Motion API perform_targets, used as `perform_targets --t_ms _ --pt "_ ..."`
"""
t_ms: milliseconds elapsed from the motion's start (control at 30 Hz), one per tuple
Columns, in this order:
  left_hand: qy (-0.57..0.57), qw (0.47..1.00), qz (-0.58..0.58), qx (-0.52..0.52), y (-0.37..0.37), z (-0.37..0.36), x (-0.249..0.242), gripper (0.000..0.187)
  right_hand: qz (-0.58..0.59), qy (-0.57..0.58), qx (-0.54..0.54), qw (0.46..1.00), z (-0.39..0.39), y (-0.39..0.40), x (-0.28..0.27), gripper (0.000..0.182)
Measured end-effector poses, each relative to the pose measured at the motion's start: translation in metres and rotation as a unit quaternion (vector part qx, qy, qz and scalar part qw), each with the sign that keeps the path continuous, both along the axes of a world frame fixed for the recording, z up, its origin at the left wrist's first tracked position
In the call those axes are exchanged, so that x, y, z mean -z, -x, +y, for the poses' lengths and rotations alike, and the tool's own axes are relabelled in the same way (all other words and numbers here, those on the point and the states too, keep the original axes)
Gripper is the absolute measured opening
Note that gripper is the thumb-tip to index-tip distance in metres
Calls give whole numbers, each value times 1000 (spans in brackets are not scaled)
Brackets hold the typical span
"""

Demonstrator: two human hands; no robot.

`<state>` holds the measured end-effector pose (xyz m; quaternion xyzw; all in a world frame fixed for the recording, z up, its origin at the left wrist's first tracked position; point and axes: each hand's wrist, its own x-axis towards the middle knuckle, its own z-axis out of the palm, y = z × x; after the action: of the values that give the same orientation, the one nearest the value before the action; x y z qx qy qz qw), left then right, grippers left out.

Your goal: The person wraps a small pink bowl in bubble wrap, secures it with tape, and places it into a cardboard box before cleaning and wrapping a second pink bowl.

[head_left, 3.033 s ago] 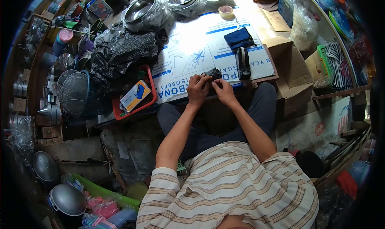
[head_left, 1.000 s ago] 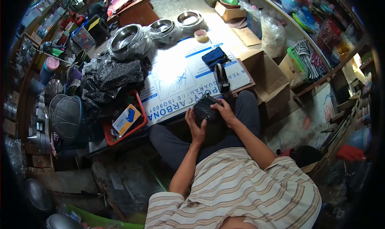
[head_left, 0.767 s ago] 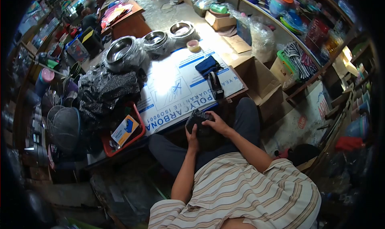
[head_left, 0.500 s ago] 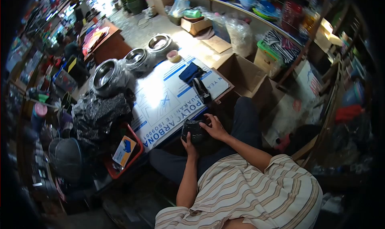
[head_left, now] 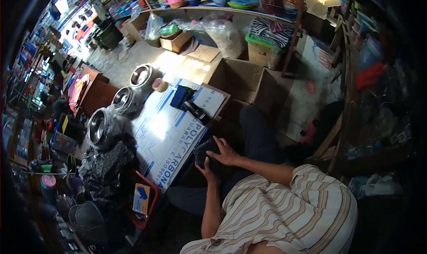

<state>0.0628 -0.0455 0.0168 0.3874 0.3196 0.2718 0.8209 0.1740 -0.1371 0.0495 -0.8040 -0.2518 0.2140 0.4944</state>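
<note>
A dark, shiny wrapped package (head_left: pixel 204 152) is held over my lap, close to the table's edge. My left hand (head_left: pixel 207 170) grips its lower side with the thumb up. My right hand (head_left: pixel 224 152) lies on its right side, fingers bent over the top. Beyond it, a white printed board (head_left: pixel 155 125) covers the table. On the board rest a black strap-like item (head_left: pixel 196 112), a dark blue cloth item (head_left: pixel 181 96) and a roll of tape (head_left: pixel 159 85).
Plastic-wrapped metal bowls (head_left: pixel 98 127) line the board's left side. A red tray (head_left: pixel 153 200) with a small box stands left of my knees. An open cardboard box (head_left: pixel 238 78) is beyond the board. Shelves (head_left: pixel 249 11) of plastic ware run behind.
The view has turned, so the board and bowls appear further left. The package is tilted differently, and my right hand has shifted over it.
</note>
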Motion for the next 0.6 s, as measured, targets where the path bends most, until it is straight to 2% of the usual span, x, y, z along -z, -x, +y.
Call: perform_targets --t_ms 100,200,300,400,533,600 --pt "-10 1000 10 10 -39 -16 -20 69 11 -15 18 1000 -21 -36 -21 104" --pt "-22 999 -10 33 -87 -29 -34 71 -6 -49 41 998 -39 -84 -16 104" --pt "-27 999 9 46 -134 -37 -30 74 5 -39 49 998 -68 -128 -31 97" --pt "-47 996 28 73 -169 -44 -30 74 -6 -35 77 996 -88 -160 -12 89" --pt "-125 974 88 167 -212 -42 -26 70 89 -118 122 981 -116 -187 -9 89" --pt "-239 932 114 247 -240 -32 -7 64 144 -168 191 956 -130 -200 5 84"
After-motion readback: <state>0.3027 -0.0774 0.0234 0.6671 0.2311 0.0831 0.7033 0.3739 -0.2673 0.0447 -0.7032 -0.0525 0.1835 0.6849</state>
